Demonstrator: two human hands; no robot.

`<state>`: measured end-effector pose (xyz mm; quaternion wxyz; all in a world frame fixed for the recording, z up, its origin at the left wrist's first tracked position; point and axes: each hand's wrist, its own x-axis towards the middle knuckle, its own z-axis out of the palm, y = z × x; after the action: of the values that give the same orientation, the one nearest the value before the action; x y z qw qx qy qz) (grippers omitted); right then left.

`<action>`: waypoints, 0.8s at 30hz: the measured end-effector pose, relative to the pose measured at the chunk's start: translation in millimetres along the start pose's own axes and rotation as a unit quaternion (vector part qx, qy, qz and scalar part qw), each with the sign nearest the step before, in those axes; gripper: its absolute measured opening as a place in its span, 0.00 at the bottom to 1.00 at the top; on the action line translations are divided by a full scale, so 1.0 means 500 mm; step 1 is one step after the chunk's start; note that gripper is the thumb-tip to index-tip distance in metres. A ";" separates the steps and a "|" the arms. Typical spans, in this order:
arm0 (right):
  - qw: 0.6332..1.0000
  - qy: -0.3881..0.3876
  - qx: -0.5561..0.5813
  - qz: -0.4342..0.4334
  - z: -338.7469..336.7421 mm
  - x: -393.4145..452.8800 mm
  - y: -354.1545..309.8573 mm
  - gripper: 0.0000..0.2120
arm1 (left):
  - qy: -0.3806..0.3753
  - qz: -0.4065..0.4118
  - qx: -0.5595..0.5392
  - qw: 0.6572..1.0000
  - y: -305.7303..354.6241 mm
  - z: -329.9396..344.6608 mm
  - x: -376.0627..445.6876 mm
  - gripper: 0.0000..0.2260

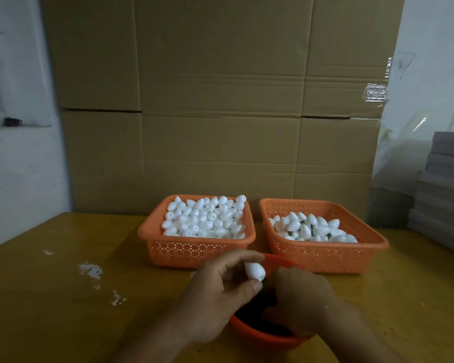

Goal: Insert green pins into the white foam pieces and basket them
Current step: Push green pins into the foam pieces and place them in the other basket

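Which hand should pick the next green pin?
Probably the right hand: it is already down in the red bowl of pins, while the left hand pinches a foam piece.

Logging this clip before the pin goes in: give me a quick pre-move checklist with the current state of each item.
1. Foam piece held in left hand: ok, pinched between fingers and thumb.
2. Right hand over the round bowl of dark pins: ok.
3. Pin actually gripped by right hand: cannot tell, fingers hide it.
4. Right basket has room for finished pieces: ok.
5. Left basket still stocked with foam: ok.
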<state>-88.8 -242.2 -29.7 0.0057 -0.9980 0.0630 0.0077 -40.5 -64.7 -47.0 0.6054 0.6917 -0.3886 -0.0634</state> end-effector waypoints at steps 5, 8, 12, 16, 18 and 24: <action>0.998 0.047 0.027 0.012 0.009 -0.002 -0.005 0.07 | 0.004 -0.013 -0.028 1.000 0.001 0.005 0.001 0.17; 0.998 0.054 0.040 0.010 0.012 -0.002 -0.005 0.05 | 0.009 -0.015 -0.042 0.999 0.005 0.006 0.007 0.09; 0.995 0.057 0.078 0.004 0.009 -0.002 0.000 0.05 | 0.018 -0.028 -0.083 0.996 0.001 0.004 0.010 0.10; 0.983 0.124 0.130 -0.038 0.006 -0.005 0.001 0.12 | 0.023 -0.042 -0.146 0.988 0.004 0.001 0.009 0.12; 0.968 0.178 0.168 -0.056 0.004 -0.010 0.003 0.16 | 0.029 -0.056 -0.184 0.981 0.006 0.000 0.010 0.13; 0.903 0.274 0.331 -0.028 0.002 -0.029 0.014 0.18 | 0.042 -0.083 -0.225 0.970 0.013 0.004 0.010 0.11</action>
<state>-104.0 -247.5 -30.4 0.3182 -0.9029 0.0327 -0.2871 -41.4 -69.2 -40.0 0.7538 0.5694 -0.2803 -0.1701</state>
